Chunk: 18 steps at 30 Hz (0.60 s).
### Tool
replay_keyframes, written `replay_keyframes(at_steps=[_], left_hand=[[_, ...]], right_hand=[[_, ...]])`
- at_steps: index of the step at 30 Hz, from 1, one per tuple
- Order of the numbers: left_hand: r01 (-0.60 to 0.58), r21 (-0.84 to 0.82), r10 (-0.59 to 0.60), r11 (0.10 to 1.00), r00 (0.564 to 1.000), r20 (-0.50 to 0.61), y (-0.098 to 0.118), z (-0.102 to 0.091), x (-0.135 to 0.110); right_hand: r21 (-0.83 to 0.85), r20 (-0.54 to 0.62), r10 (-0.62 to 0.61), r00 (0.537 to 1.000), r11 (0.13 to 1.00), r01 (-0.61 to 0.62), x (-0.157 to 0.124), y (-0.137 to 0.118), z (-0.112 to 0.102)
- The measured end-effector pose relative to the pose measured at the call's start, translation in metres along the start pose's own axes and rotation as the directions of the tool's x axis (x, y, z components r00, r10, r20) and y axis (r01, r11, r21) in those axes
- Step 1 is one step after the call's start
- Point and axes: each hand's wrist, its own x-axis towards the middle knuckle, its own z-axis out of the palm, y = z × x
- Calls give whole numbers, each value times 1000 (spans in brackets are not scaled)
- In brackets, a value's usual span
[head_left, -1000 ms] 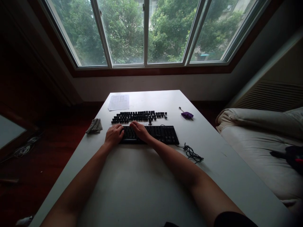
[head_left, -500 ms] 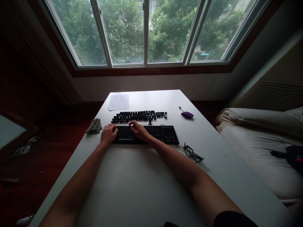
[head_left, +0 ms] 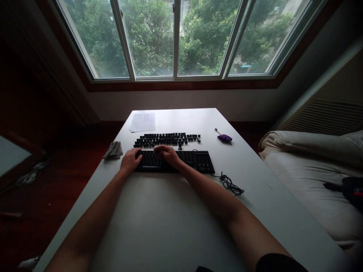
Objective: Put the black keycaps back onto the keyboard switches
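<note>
A black keyboard (head_left: 190, 160) lies flat on the white table (head_left: 170, 215). My left hand (head_left: 131, 160) is closed around its left end, thumb on the top side. Over the keyboard's left half, my right hand (head_left: 168, 155) has its fingers bent and drawn together near the upper rows of keys. What they pinch, if anything, is too small to make out. Just behind the keyboard stand rows of loose black keycaps (head_left: 167, 138). A thin wire-like tool (head_left: 151, 144) shows among the front keycaps, by my right fingertips.
A grey cloth (head_left: 112, 150) lies left of the keyboard, a printed paper sheet (head_left: 142, 122) at the back left. Back right are a purple cloth-like item and a brush-like stick (head_left: 224, 138). A coiled black cable (head_left: 231, 184) lies right of the keyboard. A sofa (head_left: 306, 181) stands beside the table.
My right fingers have shifted slightly and curled over the keyboard. My left thumb has moved a little to the right. The keyboard and the keycap rows stay in place.
</note>
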Motion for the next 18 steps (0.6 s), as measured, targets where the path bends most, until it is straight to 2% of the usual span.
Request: replay_keyframes(at_steps=[5, 13, 18], left_hand=[[16, -15, -16, 1000, 1000, 2, 0, 1, -2], [181, -4, -181, 983, 981, -75, -2, 7, -4], [177, -18, -178, 984, 982, -66, -1, 6, -5]], right_hand=[[153, 10, 5, 1000, 988, -6, -1, -9, -1], [189, -59, -18, 998, 981, 29, -4, -17, -3], [238, -100, 0, 995, 971, 24, -5, -17, -3]])
